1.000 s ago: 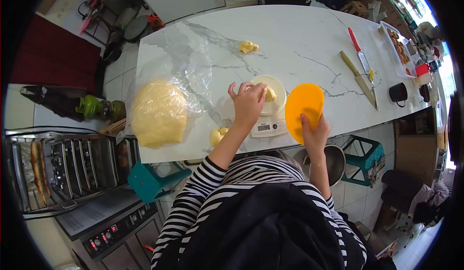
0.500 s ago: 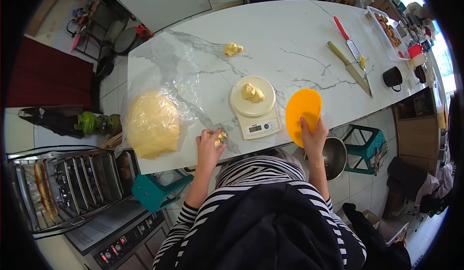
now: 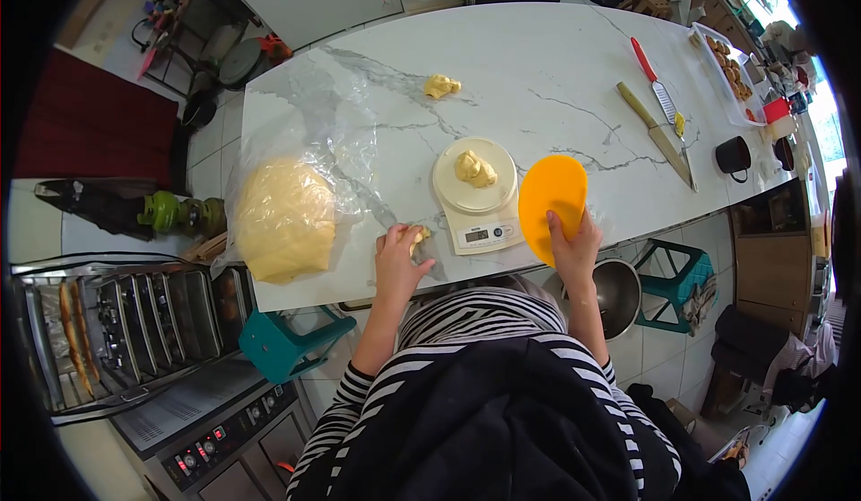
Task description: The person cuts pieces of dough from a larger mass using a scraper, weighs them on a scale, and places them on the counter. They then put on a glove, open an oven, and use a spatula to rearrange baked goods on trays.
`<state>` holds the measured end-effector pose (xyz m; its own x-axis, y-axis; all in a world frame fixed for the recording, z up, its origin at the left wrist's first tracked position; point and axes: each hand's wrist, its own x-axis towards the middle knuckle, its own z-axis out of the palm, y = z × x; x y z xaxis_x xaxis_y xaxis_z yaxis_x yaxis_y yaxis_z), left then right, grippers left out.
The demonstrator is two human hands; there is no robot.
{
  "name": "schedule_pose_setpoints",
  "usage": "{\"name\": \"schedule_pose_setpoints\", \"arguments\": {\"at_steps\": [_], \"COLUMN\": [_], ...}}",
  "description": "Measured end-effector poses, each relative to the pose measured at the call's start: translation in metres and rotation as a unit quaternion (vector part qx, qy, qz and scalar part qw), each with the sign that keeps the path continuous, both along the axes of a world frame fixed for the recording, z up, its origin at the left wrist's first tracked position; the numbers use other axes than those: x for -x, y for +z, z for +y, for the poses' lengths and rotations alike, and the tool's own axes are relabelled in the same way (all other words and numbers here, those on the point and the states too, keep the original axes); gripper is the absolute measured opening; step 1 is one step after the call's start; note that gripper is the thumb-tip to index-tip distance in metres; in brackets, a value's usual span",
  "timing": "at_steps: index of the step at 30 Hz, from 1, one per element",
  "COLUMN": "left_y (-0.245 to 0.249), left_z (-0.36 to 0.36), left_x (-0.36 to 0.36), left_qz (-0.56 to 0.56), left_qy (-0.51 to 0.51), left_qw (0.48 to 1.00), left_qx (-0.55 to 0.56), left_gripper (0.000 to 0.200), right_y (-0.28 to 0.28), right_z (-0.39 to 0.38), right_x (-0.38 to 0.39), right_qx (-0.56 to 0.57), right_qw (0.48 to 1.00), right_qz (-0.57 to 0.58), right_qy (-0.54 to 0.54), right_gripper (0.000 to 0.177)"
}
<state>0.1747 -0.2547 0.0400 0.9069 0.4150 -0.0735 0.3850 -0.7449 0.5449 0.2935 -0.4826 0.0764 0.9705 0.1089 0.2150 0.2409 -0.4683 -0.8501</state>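
My left hand [image 3: 399, 266] rests on the table near its front edge, its fingers curled over a small piece of dough [image 3: 421, 238] and partly hiding it. In my right hand [image 3: 576, 252] is an orange dough scraper [image 3: 551, 198], held upright just right of the kitchen scale [image 3: 487, 235]. A lump of dough [image 3: 474, 169] sits on the scale's round plate; the display digits are too small to read surely. Farther back lies another dough lump [image 3: 441, 86]. At the left, a large mass of dough [image 3: 285, 223] is partly covered by clear plastic [image 3: 336, 124].
On the right of the marble table [image 3: 529, 61] lie a knife [image 3: 659, 138] and a red-handled grater [image 3: 655, 75]. Behind them stand a dark mug [image 3: 733, 156] and a tub of baked pieces [image 3: 731, 70]. A metal bowl [image 3: 619, 296] and teal stools [image 3: 291, 344] are below the table edge.
My left hand has shifted slightly up and right, with its fingers farther over the small dough piece. The scraper has moved left, closer to the scale. The whole view has shifted a little.
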Motion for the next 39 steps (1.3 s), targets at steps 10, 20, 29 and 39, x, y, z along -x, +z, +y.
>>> {"name": "schedule_pose_setpoints", "arguments": {"at_steps": [10, 20, 29, 39], "left_y": [-0.015, -0.018, 0.018, -0.026], "left_z": [0.003, 0.006, -0.021, 0.014], "left_x": [-0.01, -0.014, -0.081, -0.157], "left_qz": [-0.073, -0.06, -0.2, -0.163], "left_qy": [0.019, 0.013, -0.08, -0.053], "left_qw": [0.992, 0.995, 0.976, 0.939], "left_qx": [-0.101, -0.077, -0.012, 0.297], "left_gripper": [0.026, 0.021, 0.05, 0.024], "right_y": [0.004, 0.004, 0.001, -0.002], "right_z": [-0.018, -0.02, -0.018, -0.035], "right_x": [-0.006, -0.005, -0.007, -0.002], "right_qx": [-0.003, -0.003, 0.004, -0.004], "right_qw": [0.997, 0.996, 0.996, 0.99], "right_qz": [-0.005, -0.003, -0.001, -0.006], "right_qy": [-0.075, -0.094, -0.087, -0.141], "right_gripper": [0.022, 0.022, 0.023, 0.023]}}
